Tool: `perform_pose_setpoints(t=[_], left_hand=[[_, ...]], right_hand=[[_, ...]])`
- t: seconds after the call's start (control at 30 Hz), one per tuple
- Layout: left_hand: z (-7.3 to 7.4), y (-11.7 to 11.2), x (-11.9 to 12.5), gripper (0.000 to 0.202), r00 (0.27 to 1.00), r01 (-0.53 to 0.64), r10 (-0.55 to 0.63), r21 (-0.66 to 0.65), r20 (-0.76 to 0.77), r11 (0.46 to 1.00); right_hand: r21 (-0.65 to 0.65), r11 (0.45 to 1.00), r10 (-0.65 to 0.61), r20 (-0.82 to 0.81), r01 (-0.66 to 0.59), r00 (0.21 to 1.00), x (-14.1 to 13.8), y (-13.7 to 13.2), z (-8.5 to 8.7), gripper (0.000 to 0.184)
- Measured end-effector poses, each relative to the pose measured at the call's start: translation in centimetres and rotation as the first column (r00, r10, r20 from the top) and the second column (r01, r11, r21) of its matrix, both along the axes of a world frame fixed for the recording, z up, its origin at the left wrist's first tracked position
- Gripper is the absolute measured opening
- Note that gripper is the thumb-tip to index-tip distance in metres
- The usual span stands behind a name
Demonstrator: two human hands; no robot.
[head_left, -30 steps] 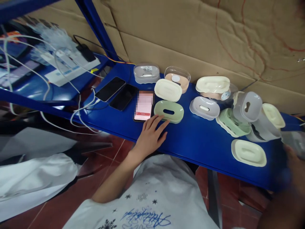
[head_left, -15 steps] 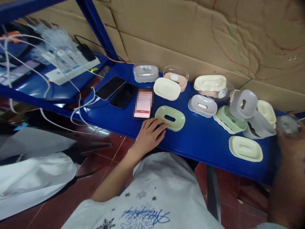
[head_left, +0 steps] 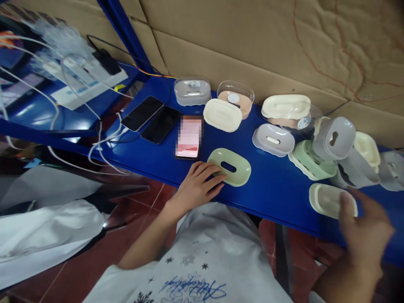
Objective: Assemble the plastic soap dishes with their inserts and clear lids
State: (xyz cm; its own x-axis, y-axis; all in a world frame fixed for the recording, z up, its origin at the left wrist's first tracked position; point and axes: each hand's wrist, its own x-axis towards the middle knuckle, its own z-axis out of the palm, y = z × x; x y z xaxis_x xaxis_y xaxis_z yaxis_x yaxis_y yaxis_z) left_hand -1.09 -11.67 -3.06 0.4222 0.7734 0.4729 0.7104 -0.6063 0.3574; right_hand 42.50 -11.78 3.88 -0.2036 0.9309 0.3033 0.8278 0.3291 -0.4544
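A pale green oval soap dish (head_left: pixel 240 173) with a slot in its middle lies on the blue table. My left hand (head_left: pixel 202 183) grips its near left edge, fingertips over the rim inside the dish. At the right, my right hand (head_left: pixel 362 223) is blurred by motion over the right end of a cream oval tray (head_left: pixel 326 200). Whether it touches the tray or holds anything cannot be made out. Beyond the green dish is a white oval tray (head_left: pixel 222 115). A lilac dish (head_left: pixel 277 145) with a slot rests to its right.
A lit phone (head_left: pixel 188 139) and two dark phones (head_left: pixel 142 113) (head_left: pixel 161 124) lie to the left among white cables. Boxes with clear lids (head_left: pixel 192 92) (head_left: pixel 241 94) line the back. Stacked green (head_left: pixel 312 162) and grey parts (head_left: pixel 336 139) crowd the right side.
My right hand has come in from the far right edge toward the cream tray. The green dish has shifted slightly toward me, with my left hand still at its edge.
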Motion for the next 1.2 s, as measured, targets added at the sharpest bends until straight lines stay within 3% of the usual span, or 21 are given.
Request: perform_pose_setpoints(t=[0.2,0.3,0.4,0.47,0.57,0.63,0.7,0.77,0.87,0.93,1.07,1.2], left_hand=[[0.7,0.1,-0.8,0.040,0.976,-0.199,0.192,0.066,0.105,0.978],[0.8,0.1,-0.6,0.036,0.994,-0.106,0.106,-0.002,-0.006,0.994],[0.7,-0.4,-0.4,0.026,0.996,-0.045,0.043,-0.034,-0.080,0.998],[0.5,-0.9,-0.7,0.020,0.995,-0.053,0.051,-0.019,-0.082,0.998],[0.5,-1.5,-1.3,0.016,0.997,-0.053,0.054,0.012,-0.056,0.999],[0.6,-1.7,-1.6,0.018,0.999,-0.043,0.042,0.037,0.023,0.998],[0.8,-1.6,-1.5,0.024,0.987,-0.053,0.041,0.075,0.154,0.996],[1.1,-1.1,-0.9,0.029,0.969,-0.078,0.050,0.105,0.241,0.991],[1.4,-0.2,0.3,0.026,0.983,-0.032,0.012,0.104,0.183,0.994],[1.5,0.4,1.0,0.020,0.994,0.044,-0.052,0.083,0.097,0.996],[1.6,0.6,1.1,0.021,0.993,0.118,-0.117,0.050,-0.025,0.992],[1.1,-0.4,0.2,0.023,0.982,0.160,-0.160,-0.011,-0.098,0.987]], right_hand=[[-0.006,0.998,-0.060,-0.032,0.059,0.998,-4.9,-3.9,-3.1,0.065],[-0.073,0.996,-0.051,-0.004,0.051,0.999,-6.4,-4.6,-4.2,0.059],[-0.176,0.973,0.170,0.101,-0.150,0.980,-6.5,-3.9,-4.6,0.056],[-0.147,0.972,0.205,0.157,-0.183,0.966,-6.0,-2.9,-4.8,0.051],[-0.041,0.992,0.127,0.183,-0.122,0.975,-5.8,-1.4,-5.2,0.038],[-0.033,0.985,0.175,0.192,-0.172,0.966,-6.6,-0.8,-5.5,0.034],[-0.075,0.961,0.274,0.181,-0.265,0.944,-8.2,-0.4,-5.4,0.042],[-0.104,0.940,0.336,0.124,-0.325,0.934,-10.0,-0.1,-5.1,0.060],[-0.031,0.949,0.315,0.064,-0.313,0.947,-12.2,0.6,-4.2,0.092],[0.008,0.942,0.334,0.101,-0.336,0.937,-12.9,1.2,-3.8,0.097],[-0.029,0.887,0.456,0.196,-0.460,0.868,-13.4,1.2,-4.4,0.072],[0.007,0.870,0.477,0.243,-0.493,0.845,-14.0,0.0,-5.6,0.050]])
